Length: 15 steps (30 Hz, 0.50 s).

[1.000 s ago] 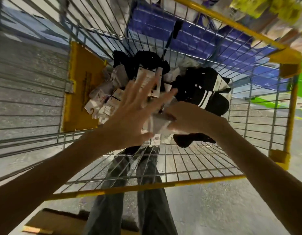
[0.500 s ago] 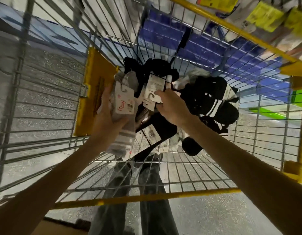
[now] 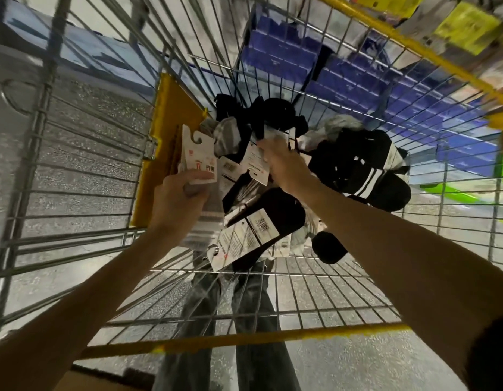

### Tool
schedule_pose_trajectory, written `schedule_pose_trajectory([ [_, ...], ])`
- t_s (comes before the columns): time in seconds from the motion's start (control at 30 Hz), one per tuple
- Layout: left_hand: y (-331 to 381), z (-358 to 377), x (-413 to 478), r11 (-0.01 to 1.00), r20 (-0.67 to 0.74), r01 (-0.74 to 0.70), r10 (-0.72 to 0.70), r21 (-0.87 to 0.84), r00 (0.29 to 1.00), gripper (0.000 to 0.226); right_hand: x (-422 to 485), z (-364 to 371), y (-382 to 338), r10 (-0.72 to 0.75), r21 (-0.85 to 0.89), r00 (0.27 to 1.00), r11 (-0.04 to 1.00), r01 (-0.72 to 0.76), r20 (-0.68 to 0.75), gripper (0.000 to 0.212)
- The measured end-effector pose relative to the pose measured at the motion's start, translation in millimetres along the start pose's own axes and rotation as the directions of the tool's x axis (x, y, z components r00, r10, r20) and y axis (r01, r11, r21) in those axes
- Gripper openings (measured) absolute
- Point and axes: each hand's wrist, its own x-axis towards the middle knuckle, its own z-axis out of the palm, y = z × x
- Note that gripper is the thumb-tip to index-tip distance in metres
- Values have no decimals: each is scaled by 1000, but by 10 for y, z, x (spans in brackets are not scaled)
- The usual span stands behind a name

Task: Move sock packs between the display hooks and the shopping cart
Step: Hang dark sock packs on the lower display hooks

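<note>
I look down into a wire shopping cart [image 3: 83,176] with a yellow rim. My left hand [image 3: 178,204] is shut on a grey-and-white sock pack [image 3: 200,162] with a white hook card, held above the cart floor at the left. My right hand [image 3: 284,162] reaches into the heap and pinches the white card of a black sock pack [image 3: 256,165]. Below it a long black sock pack [image 3: 268,224] with a barcode label lies tilted. Black socks with white stripes [image 3: 363,167] lie at the right of the heap.
A yellow plastic flap [image 3: 171,114] stands against the cart's far left wall. Blue crates [image 3: 284,52] show through the wires beyond. Yellow-tagged goods [image 3: 464,26] hang at the top right. My legs in jeans [image 3: 253,320] are visible under the cart floor.
My left hand closed on the grey-and-white pack and raised it to the left. My right hand moved from the white pack near the front up to the card of a black pack.
</note>
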Motion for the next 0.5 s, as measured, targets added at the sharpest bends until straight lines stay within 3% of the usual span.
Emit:
schedule_pose_trajectory([
  [0.1,-18,-19,-39,999,-3,-13,13,-33,1000,33,-124,-177,114,105,329,984,943,-52,-147,43],
  [0.2,-29,-26,-69,997,-21,-57,56,-47,998,33,-337,-435,198,297,639,934,761,-107,-197,38],
  [0.27,9,-38,-79,992,-49,-126,125,2,991,32,-541,-620,212,322,759,925,648,-60,-202,39],
  [0.4,149,-67,-43,967,-123,-237,247,89,961,27,-1007,-1021,150,165,776,982,629,-33,-92,38],
  [0.5,293,-100,-36,917,-140,-352,380,188,915,20,-1265,-1338,37,-44,722,986,686,-88,162,62],
])
